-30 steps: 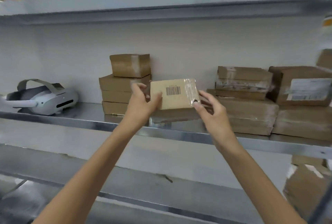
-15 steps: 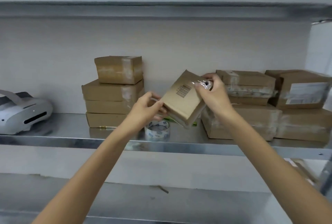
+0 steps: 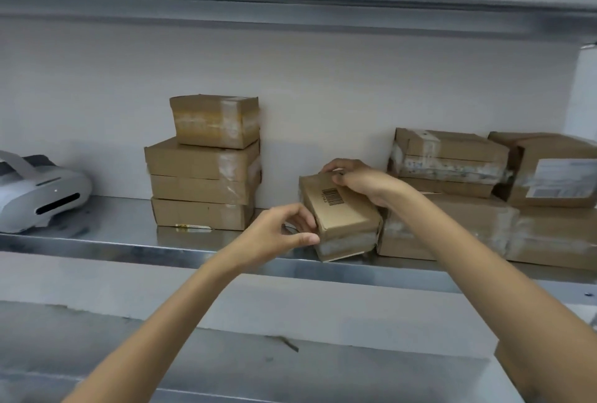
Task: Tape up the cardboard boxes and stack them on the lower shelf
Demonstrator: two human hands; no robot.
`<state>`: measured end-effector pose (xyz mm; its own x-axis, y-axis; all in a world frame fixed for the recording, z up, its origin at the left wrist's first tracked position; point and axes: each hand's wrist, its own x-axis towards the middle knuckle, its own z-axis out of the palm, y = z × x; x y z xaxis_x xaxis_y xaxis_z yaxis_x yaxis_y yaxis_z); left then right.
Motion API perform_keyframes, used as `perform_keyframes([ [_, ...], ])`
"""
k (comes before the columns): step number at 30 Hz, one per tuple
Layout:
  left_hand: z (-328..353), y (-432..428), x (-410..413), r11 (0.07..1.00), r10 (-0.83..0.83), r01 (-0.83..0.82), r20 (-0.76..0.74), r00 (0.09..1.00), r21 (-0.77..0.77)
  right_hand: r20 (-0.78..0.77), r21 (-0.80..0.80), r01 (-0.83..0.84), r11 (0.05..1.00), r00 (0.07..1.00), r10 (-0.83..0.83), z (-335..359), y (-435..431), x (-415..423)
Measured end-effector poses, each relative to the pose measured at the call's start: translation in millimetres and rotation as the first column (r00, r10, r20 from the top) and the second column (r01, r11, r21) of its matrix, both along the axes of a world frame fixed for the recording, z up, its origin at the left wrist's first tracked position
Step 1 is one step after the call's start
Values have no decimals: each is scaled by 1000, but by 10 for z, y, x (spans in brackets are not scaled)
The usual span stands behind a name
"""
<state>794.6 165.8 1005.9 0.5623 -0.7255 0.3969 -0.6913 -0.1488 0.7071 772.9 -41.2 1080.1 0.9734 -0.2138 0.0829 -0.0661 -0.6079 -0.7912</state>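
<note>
The small cardboard box, barcode side up, sits tilted on the metal shelf, its near corner at the front lip, in the gap between the left stack of taped boxes and the large taped box just beside it on the right. The right hand is hooked over the box's far top edge with its fingers curled round it. The left hand pinches the near left edge between thumb and curled fingers. The box looks light, judging by how little grip it takes, and its corrugated walls should stay stiff if held along edges and corners. The broad faces would likely dent under a squeeze. A band of clear tape along its lower side looks glossy and may be slippery, so bare cardboard is the safer hold. With the box this tilted, a two-sided grip on opposite edges seems best for carrying it down to the lower shelf. A grey headset lies at the far left.
</note>
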Motion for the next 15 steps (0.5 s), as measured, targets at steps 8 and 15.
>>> perform_keyframes([
  [8, -248, 62, 186, 901, 232, -359, 427, 874, 244, -45, -258, -31, 966, 999, 20, -118, -66, 7],
  [15, -222, 28, 173, 906, 294, -392, 428, 855, 161, -35, -567, 63, 821, 994, -101, -96, 162, -85],
])
